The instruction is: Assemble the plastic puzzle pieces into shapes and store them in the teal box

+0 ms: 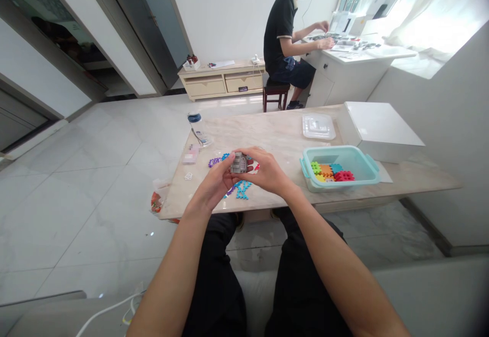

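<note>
My left hand and my right hand are both closed round a small grey puzzle cube, held just above the near edge of the marble table. Flat puzzle pieces lie on the table under and beside my hands: a purple one and a light blue one. To the right stands a teal plastic box holding several coloured cubes in green, orange, blue and red.
A clear lid and a white box sit at the table's far right. A bottle lies at the far left. Another person sits at a white desk in the back. My legs are under the table.
</note>
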A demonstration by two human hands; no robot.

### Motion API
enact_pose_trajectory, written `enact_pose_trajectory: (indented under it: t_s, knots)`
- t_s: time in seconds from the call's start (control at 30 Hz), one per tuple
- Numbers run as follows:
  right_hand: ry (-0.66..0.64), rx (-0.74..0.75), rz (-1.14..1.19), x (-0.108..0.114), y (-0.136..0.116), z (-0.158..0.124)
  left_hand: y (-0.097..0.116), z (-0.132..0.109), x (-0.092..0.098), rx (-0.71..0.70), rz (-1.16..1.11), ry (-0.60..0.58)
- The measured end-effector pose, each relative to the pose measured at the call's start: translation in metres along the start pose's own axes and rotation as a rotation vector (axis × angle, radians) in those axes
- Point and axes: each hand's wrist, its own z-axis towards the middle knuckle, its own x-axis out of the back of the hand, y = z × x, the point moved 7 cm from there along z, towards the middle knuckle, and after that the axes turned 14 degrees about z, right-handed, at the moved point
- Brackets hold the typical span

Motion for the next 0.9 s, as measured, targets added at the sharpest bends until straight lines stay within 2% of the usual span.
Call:
enact_pose_trajectory:
  t_s: [0.13, 0.23, 0.47, 0.77, 0.9]
  knots:
    - [-0.049, 0.029, 0.012, -0.003, -0.004, -0.001, -0.002, -0.001, 0.002, 0.019, -0.021, -0.1]
    - [-0.073, 0.015, 0.026, -0.004, -0.003, -0.002, -0.005, -0.001, 0.005, 0.027, 0.002, -0.129]
    - [-0.076, 0.006, 0.004, -0.005, -0.003, -0.003, -0.006, 0.001, 0.006, 0.011, 0.074, -0.08]
    - [-0.108, 0.005, -0.042, 0.002, -0.015, -0.008, -0.004, -0.002, -0.005, -0.024, 0.125, -0.133]
    - [-0.104, -0.003, -0.066, 0.004, -0.021, -0.01, -0.003, -0.003, -0.008, -0.02, 0.111, -0.107]
